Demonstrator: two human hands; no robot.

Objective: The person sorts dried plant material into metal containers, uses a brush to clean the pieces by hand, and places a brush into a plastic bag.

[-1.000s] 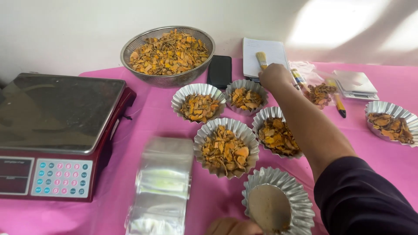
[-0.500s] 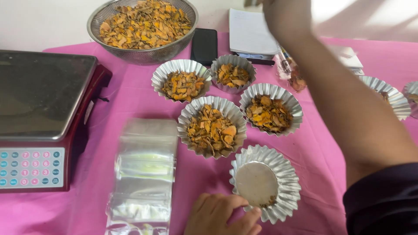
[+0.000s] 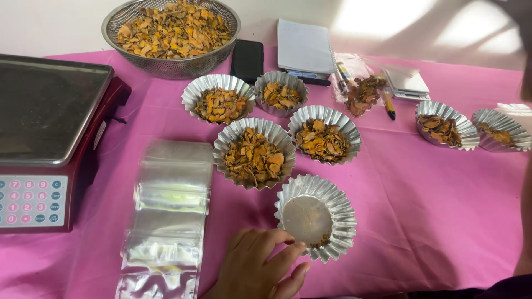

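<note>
Tabletop (image 3: pixel 432 221): pink cloth under everything, reaching well beyond my hands on all sides.
Weighing scale (image 3: pixel 47 127): far to the left of my left hand, its steel platform bare, nothing on it.
Steel colander (image 3: pixel 170 33): well ahead of my left hand at the far edge, heaped with dried orange-brown slices, so plenty looks unportioned.
Clear pouches (image 3: pixel 166 221): a stack lying flat just left of my left hand; all look unfilled, so bagging seems not begun.
Filled foil cups (image 3: pixel 254 152): four clustered just ahead of my left hand, two more well off to the right, each holding slices; portioning looks well along.
Empty foil cup (image 3: pixel 315 216): just right of my left fingertips, only a few crumbs at the bottom; this one I judge is left to fill.
Left hand (image 3: pixel 257 268): nearest me, fingers loosely spread, holding nothing, fingertips at the empty foil cup's near rim.
Right hand: out of view; only my arm shows at the right edge, so I cannot tell its grip.
</note>
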